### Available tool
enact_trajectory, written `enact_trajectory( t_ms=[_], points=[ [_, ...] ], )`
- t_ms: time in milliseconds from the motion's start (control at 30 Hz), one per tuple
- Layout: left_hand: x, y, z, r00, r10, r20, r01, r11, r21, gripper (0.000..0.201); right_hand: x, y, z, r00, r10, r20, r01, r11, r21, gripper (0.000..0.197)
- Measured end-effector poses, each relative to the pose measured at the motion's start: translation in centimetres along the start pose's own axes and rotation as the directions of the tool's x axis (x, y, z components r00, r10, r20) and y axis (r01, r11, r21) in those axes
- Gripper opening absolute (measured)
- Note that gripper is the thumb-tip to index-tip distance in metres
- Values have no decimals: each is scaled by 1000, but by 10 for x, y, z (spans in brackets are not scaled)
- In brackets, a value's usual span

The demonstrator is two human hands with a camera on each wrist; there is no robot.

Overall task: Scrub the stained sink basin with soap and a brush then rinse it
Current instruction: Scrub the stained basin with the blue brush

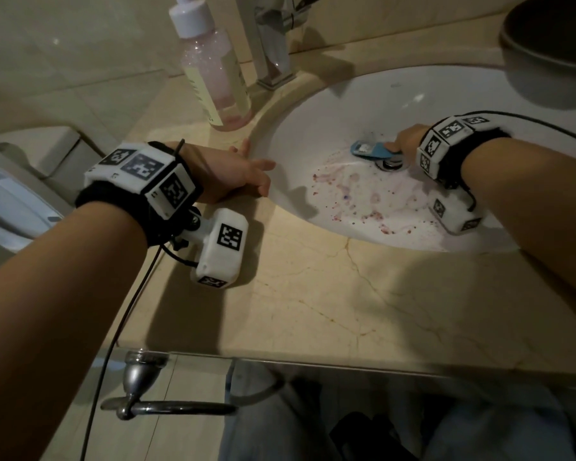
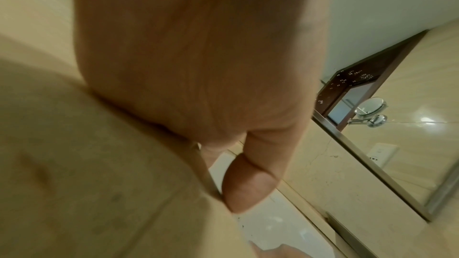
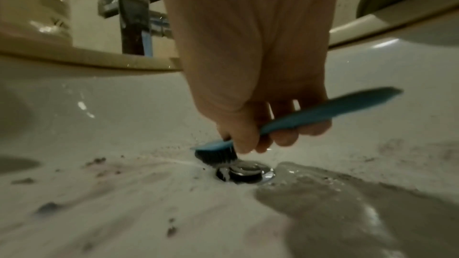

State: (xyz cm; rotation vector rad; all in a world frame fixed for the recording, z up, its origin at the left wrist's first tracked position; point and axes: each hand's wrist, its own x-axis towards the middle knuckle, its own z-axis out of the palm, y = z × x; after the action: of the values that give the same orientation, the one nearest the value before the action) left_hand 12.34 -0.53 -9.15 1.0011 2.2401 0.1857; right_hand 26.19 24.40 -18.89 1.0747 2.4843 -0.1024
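The white sink basin (image 1: 330, 128) is smeared with pink and purple stains (image 1: 356, 197) around the chrome drain (image 1: 389, 164). My right hand (image 1: 408, 141) grips a blue brush (image 1: 369, 150) inside the basin. In the right wrist view the brush (image 3: 310, 115) has dark bristles (image 3: 216, 155) pressed on the wet basin (image 3: 124, 105) just beside the drain (image 3: 246, 172). My left hand (image 1: 233, 174) rests flat on the beige counter at the basin's left rim, fingers straight, holding nothing. The left wrist view shows the left hand (image 2: 198, 56) with its thumb on the rim.
A clear soap bottle (image 1: 213, 71) with pink liquid stands on the counter (image 1: 313, 294) left of the chrome tap (image 1: 273, 44). A dark bowl (image 1: 552, 44) sits at the back right. A towel ring (image 1: 147, 404) hangs below the counter's front edge.
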Motion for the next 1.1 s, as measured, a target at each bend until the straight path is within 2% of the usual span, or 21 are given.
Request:
enact_trajectory(
  t_ms=[33,100,200,267,300,367,467,567,633,700,733,833,967,1067,1100],
  points=[
    [0,0,0,1000,2,-2,-1,1000,6,67,-1,1,0,1000,-26,4,26,999,36,29],
    [0,-2,-1,1000,6,-1,-6,1000,4,67,0,1,0,998,-64,6,63,992,105,40],
    [-2,-1,-1,1000,9,3,-9,1000,-22,66,-6,-8,-1,972,-169,165,141,976,167,56],
    [-2,-1,0,1000,10,4,-10,1000,-25,66,-3,-15,0,972,-199,126,177,970,169,51],
    [-2,-1,0,1000,12,7,-12,1000,-25,66,-2,-17,0,980,-193,56,181,969,169,43],
    [-2,-1,0,1000,12,10,-12,999,-32,66,-1,-19,0,991,-132,-31,135,985,106,29],
    [-1,-1,-1,1000,8,21,-8,1000,-27,66,1,-14,-1,997,-56,-51,54,997,-49,45],
    [1,-1,0,1000,7,17,-7,1000,-14,67,6,-11,-4,997,-83,-5,82,991,-105,39],
    [2,0,0,1000,6,12,-6,1000,-18,67,0,-15,-4,993,-114,11,114,993,-18,20],
    [2,-1,0,1000,5,10,-5,1000,-9,68,-3,-23,-3,983,-182,19,180,982,53,44],
    [3,-2,-1,1000,5,12,-5,1000,-7,69,-4,-26,-2,980,-196,27,195,979,53,50],
    [6,-3,-1,1000,5,17,-5,1000,-15,69,2,-34,0,980,-195,-39,197,979,60,36],
    [9,-6,-2,1000,13,10,-13,1000,6,68,6,-28,4,984,-156,-85,155,988,-18,43],
    [11,-7,-4,999,18,38,-18,1000,-18,69,1,-29,1,978,-209,-19,210,972,108,40],
    [10,-7,-4,999,15,42,-15,1000,-19,70,0,-31,0,967,-253,30,244,954,171,45]
  ],
)
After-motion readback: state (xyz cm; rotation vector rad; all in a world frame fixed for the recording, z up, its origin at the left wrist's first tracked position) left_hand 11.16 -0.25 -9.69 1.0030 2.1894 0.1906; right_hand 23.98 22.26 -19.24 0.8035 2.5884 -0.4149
